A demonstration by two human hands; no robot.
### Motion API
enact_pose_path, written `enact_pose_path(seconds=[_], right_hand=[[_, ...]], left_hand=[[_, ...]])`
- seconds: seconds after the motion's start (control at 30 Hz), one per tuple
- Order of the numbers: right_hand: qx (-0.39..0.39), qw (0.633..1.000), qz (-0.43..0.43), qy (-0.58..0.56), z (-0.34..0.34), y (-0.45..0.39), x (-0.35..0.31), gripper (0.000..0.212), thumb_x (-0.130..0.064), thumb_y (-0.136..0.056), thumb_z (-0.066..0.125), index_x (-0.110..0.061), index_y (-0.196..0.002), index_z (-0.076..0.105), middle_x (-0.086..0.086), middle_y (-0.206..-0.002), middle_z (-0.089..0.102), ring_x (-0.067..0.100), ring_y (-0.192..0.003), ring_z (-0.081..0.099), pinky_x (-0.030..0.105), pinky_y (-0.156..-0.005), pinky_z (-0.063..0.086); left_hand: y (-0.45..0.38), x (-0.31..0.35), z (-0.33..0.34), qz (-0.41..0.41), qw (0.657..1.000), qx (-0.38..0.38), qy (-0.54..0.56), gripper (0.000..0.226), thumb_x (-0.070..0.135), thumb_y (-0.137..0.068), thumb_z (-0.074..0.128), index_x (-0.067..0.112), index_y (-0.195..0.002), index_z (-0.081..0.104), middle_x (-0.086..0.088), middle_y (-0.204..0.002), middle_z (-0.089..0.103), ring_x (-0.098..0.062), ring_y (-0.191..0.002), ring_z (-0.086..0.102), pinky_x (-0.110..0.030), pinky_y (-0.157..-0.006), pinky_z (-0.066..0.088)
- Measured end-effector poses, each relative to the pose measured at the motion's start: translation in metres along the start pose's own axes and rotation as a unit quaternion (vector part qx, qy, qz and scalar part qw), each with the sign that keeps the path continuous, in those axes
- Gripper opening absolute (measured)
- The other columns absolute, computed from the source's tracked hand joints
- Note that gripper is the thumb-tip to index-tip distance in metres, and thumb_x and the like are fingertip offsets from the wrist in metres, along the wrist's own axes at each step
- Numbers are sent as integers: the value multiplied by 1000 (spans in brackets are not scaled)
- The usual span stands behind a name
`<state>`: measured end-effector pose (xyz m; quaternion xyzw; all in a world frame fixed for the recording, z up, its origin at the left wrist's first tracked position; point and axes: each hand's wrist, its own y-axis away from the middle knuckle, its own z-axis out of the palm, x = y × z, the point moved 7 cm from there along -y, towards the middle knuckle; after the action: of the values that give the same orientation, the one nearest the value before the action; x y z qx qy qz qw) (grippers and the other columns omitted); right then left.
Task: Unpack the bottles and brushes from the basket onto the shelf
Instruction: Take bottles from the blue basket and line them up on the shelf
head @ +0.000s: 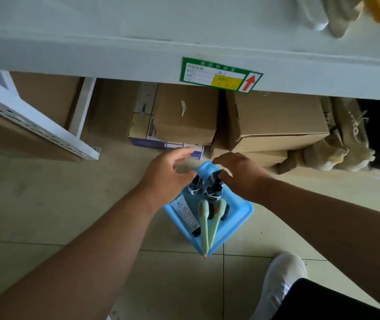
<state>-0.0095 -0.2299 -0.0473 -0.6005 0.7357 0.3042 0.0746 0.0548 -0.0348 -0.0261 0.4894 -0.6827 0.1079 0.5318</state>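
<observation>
On the tiled floor below me sits the blue basket, just in front of the white shelf with its green label. From my head view, both hands hang over the basket's far end. My left hand is spread, fingers apart, gripping nothing, just left of 2 dark spray bottles that stand upright there. My right hand curls over the right bottle's top; I cannot tell whether it has closed on it. It looks the nearer hand for that bottle.

Nearer to me lie 2 green brushes, their long handles pointing toward me over the near corner, and a white tube beside them on the left. I judge the bottles come first, lifted straight up toward the shelf above.
</observation>
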Motion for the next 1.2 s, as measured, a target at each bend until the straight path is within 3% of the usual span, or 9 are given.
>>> enact_pose_path(seconds=[0.2, 0.33, 0.47, 0.67, 0.77, 0.87, 1.0, 1.1, 1.2], right_hand=[[-85, 994, -19, 73, 27, 3, 15, 61, -2, -91, 58, -27, -146, 55, -3, -142, 56, 21, -125, 55, 36, -96, 54], [-92, 991, -13, 94, 42, -1, 22, 63, 4, -88, 58, -30, -141, 57, -3, -134, 56, 23, -119, 56, 42, -90, 57], [-81, 990, -16, 112, 55, -5, 28, 68, 6, -88, 59, -33, -143, 55, -2, -133, 55, 23, -116, 58, 44, -83, 60], [-46, 989, -26, 141, 47, -11, 30, 51, 4, -92, 58, -35, -126, 63, -2, -113, 61, 22, -101, 63, 41, -71, 61], [-41, 988, -40, 142, 22, -11, 17, 49, 4, -90, 57, -34, -119, 64, -4, -108, 60, 21, -96, 63, 43, -72, 61], [-45, 983, -78, 163, -20, -8, -14, 52, 4, -86, 56, -36, -120, 62, -6, -112, 59, 21, -98, 64, 42, -74, 61], [-54, 980, -127, 142, -88, 11, -63, 44, 1, -83, 62, -37, -105, 63, -8, -108, 60, 19, -94, 65, 44, -79, 59], [-71, 981, -149, 105, -137, 31, -101, 39, -6, -85, 68, -37, -110, 69, -11, -109, 64, 15, -97, 64, 41, -88, 57], [-75, 979, -167, 88, -180, 55, -137, 39, -13, -85, 72, -41, -112, 68, -19, -109, 66, 4, -99, 63, 36, -91, 57]], left_hand=[[-2, -14, 8, -19, 999, -17, -24, 65, 8, -97, 82, 26, -155, 60, 1, -150, 68, -9, -137, 60, -30, -121, 45], [-2, -25, 16, -32, 998, -32, -38, 66, 10, -97, 81, 30, -156, 60, 4, -152, 67, -13, -142, 59, -38, -124, 47], [-3, -36, 27, -40, 996, -62, -59, 68, 13, -95, 82, 38, -155, 59, 21, -143, 63, -4, -138, 54, -25, -112, 44], [-9, -36, 33, -24, 994, -75, -78, 67, 12, -94, 81, 38, -153, 61, 15, -155, 61, 1, -137, 49, -33, -123, 43], [-12, -22, 25, -3, 995, -63, -78, 65, 14, -95, 80, 36, -153, 61, 14, -155, 61, -4, -138, 53, -31, -121, 44], [-14, 2, 14, 18, 995, -46, -81, 63, 15, -96, 77, 38, -152, 60, 17, -147, 62, -3, -127, 53, -24, -108, 45], [-6, 49, -3, 74, 993, -25, -92, 67, 13, -94, 79, 41, -151, 59, 24, -133, 58, 20, -103, 56, 10, -82, 36], [7, 91, -19, 121, 987, -22, -106, 67, 20, -90, 84, 42, -149, 59, 20, -139, 68, 10, -116, 61, 6, -90, 36], [25, 124, -35, 139, 984, -17, -112, 59, 32, -87, 85, 49, -138, 62, 22, -130, 71, 4, -111, 66, 1, -82, 43]])
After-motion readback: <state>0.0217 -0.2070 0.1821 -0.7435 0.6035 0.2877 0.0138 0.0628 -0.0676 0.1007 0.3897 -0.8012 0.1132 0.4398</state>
